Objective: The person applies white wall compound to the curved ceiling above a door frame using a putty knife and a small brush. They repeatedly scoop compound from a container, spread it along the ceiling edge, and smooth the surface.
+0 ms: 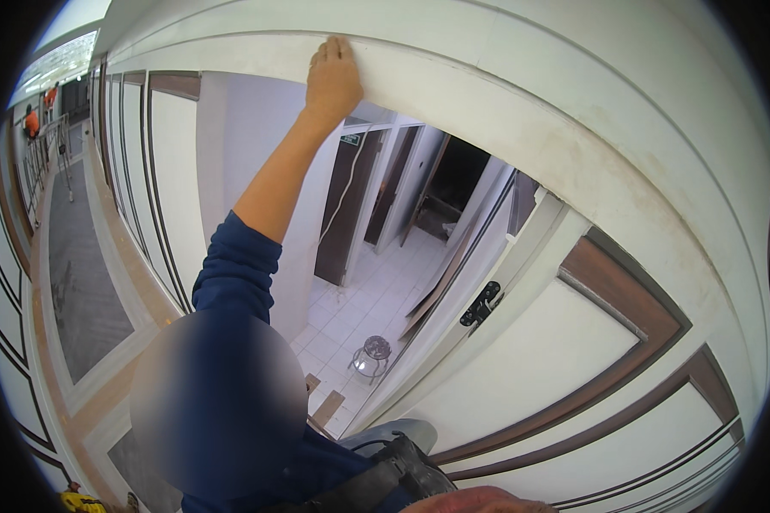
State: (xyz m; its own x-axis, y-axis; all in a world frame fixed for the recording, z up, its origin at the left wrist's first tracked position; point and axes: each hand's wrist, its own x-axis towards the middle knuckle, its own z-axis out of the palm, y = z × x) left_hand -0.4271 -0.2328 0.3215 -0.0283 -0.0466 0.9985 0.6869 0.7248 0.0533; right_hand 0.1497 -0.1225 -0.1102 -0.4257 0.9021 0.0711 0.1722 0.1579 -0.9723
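My left hand (334,81) lies flat on the white header (436,90); I'd press evenly. Cropped right hand (486,502): can't tell.

Palm of raised hand (334,81) hidden against white lintel (436,90), yellow tool (80,503) cut off

Building corridor (81,265) with panelled walls (173,145)
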